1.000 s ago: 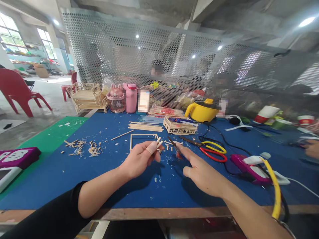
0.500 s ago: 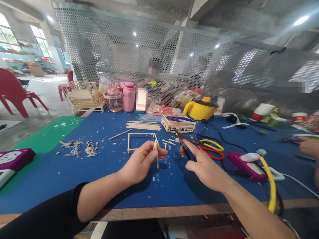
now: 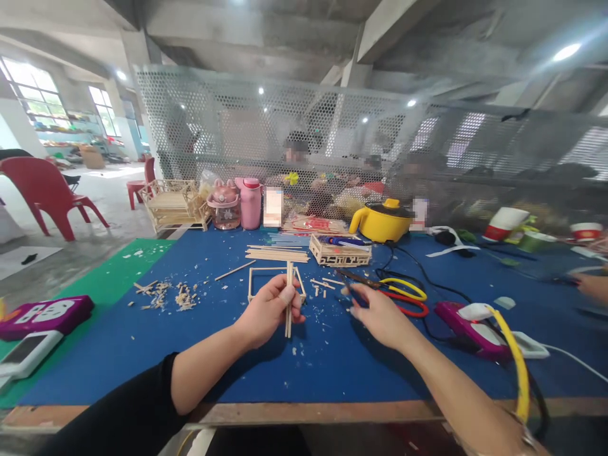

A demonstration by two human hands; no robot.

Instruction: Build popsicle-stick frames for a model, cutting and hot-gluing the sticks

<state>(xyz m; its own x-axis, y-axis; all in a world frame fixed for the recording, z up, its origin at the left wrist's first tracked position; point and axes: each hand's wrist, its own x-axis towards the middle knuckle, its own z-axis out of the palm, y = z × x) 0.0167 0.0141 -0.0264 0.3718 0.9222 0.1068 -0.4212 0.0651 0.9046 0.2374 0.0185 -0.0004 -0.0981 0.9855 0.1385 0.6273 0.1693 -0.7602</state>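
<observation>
My left hand (image 3: 272, 308) is closed around a pair of thin wooden sticks (image 3: 289, 297), held upright side by side between thumb and fingers. Behind it, partly covered, a small rectangular wooden stick frame (image 3: 272, 271) rests on the blue tabletop. My right hand (image 3: 377, 313) is low over the table, its thumb and fingers around a dark hand tool (image 3: 352, 295) whose kind is hard to make out. Just beyond that hand lie scissors with yellow and red handles (image 3: 403, 289). Short cut sticks (image 3: 324, 286) are scattered between the hands.
Loose wooden strips (image 3: 277, 254) and a small wooden tray (image 3: 340, 252) lie farther back, near a yellow pot (image 3: 384, 221). Wood scraps (image 3: 185, 296) are at left. A purple power strip (image 3: 470, 332) with cables is at right. Another person's hand (image 3: 593, 286) shows at the right edge.
My left hand has turned the sticks upright and parallel. The right hand has gone slightly forward and down, with the dark tool lower beside the scissors. The camera view has tilted up.
</observation>
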